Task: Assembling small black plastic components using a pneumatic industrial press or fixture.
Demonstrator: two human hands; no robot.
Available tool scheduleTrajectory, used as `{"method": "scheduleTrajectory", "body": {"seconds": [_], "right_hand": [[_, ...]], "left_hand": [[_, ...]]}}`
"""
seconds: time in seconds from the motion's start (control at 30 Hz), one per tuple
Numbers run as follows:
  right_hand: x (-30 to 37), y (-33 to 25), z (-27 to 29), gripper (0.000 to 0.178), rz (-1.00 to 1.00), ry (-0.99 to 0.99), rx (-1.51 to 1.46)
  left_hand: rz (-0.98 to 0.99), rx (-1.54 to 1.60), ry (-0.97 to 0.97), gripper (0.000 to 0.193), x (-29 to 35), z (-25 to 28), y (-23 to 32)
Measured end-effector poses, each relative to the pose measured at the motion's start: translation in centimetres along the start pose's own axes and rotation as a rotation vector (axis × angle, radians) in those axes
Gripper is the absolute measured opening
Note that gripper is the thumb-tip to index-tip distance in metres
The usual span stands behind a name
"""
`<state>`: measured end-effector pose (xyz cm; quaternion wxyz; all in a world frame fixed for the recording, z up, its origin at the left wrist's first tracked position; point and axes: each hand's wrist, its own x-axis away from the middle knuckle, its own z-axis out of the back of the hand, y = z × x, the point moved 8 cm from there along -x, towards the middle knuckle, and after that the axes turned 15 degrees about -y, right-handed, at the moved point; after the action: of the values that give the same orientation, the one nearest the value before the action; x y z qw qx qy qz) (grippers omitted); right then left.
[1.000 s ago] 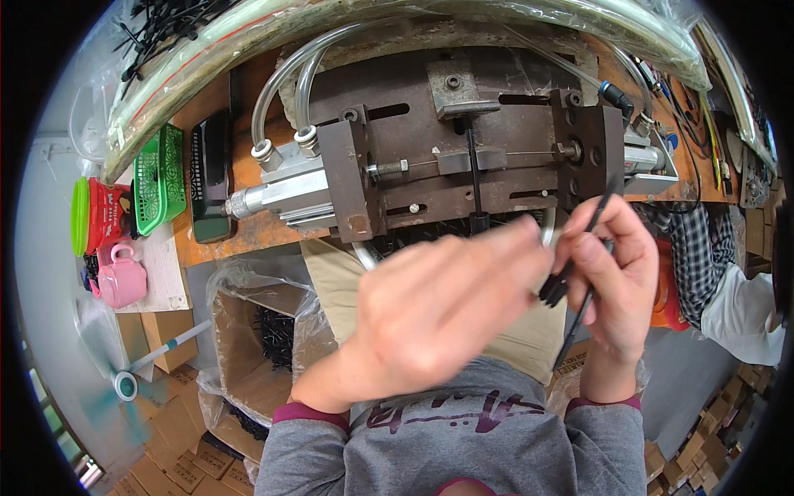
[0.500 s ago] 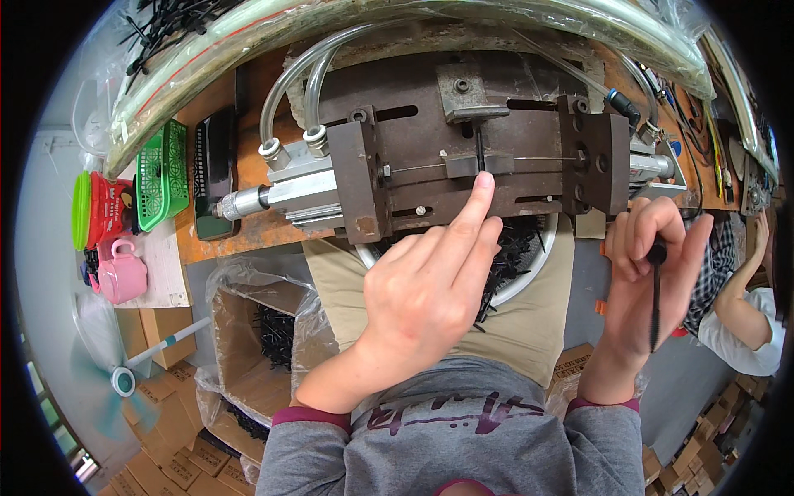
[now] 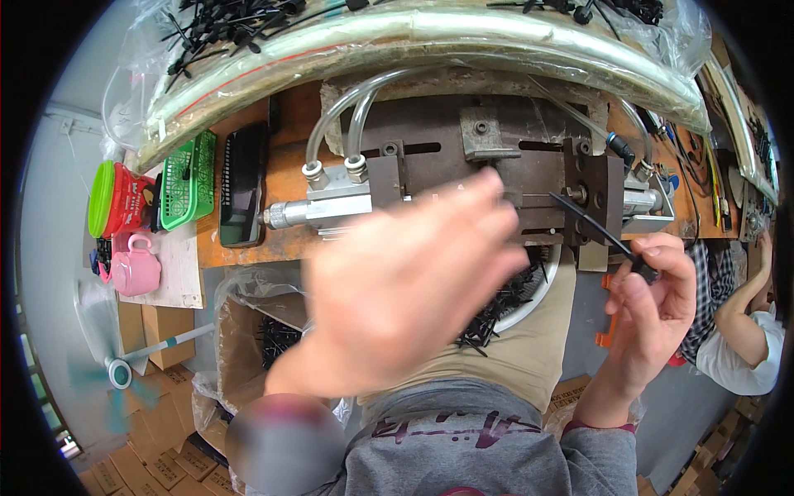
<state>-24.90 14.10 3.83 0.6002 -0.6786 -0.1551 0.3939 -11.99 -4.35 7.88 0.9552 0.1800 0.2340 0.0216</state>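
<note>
One black rod (image 3: 601, 230) pinched in right hand (image 3: 652, 312); left hand (image 3: 405, 285) blurred, grip unclear

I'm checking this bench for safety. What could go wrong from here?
The left hand, blurred, shows right in front of the metal machine; it might get knocked or pinched if it came too close.
The right hand grips a black stick near one end, so the long free part could bump something.
Many black pieces lie loose in the white tub; a knock might spill some.
</note>
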Motion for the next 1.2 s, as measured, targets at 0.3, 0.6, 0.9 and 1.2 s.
{"method": "scheduleTrajectory", "body": {"seconds": [0.3,0.6,0.9,1.2], "right_hand": [[0.0,0.1,-4.2,0.033,-0.006,-0.15,0.131],[-0.9,1.9,-8.4,0.026,0.181,-0.498,0.813],[-1.7,1.2,-9.8,0.017,0.279,-0.55,1.112],[-4.0,-0.3,-9.1,0.019,0.237,-0.635,0.961]], "left_hand": [[0.482,-0.235,-0.075,0.039,-9.6,6.1,-11.7],[0.149,0.172,0.066,0.022,-8.0,5.7,-6.9],[-0.153,0.204,0.1,0.037,-1.8,3.1,0.6],[-0.038,0.374,0.077,0.042,0.8,1.6,0.6]]}}
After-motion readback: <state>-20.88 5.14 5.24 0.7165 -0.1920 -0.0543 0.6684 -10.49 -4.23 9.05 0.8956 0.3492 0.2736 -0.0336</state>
